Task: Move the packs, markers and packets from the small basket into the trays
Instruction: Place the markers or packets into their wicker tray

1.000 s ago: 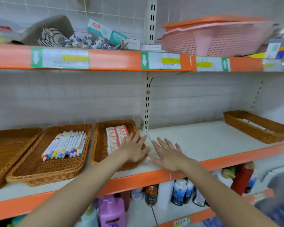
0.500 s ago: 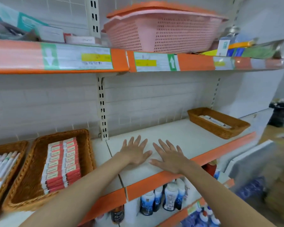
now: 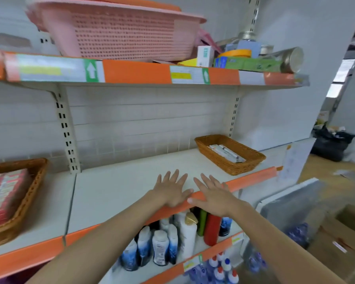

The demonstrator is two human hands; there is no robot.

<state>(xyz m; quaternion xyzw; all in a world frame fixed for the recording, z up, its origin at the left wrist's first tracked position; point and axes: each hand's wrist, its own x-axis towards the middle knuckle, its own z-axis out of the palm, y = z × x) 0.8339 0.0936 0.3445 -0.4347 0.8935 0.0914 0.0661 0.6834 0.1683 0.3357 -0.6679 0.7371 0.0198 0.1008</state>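
Reaching forward, we hold our left hand (image 3: 171, 191) and right hand (image 3: 213, 195) flat and spread over the shelf edge (image 3: 252, 178), side by side, gripping nothing. Beyond the right hand's fingertips sits the small basket (image 3: 242, 163) with packets (image 3: 225, 153); far left of the left hand, a tray (image 3: 19, 214) holds red packs (image 3: 4, 193).

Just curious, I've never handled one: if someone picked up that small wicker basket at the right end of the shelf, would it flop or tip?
The small wicker basket looks tightly woven, so probably stiff, not floppy. It holds only a few thin items, so likely light. Low and wide, it seems unlikely to tip, though its contents might slide.
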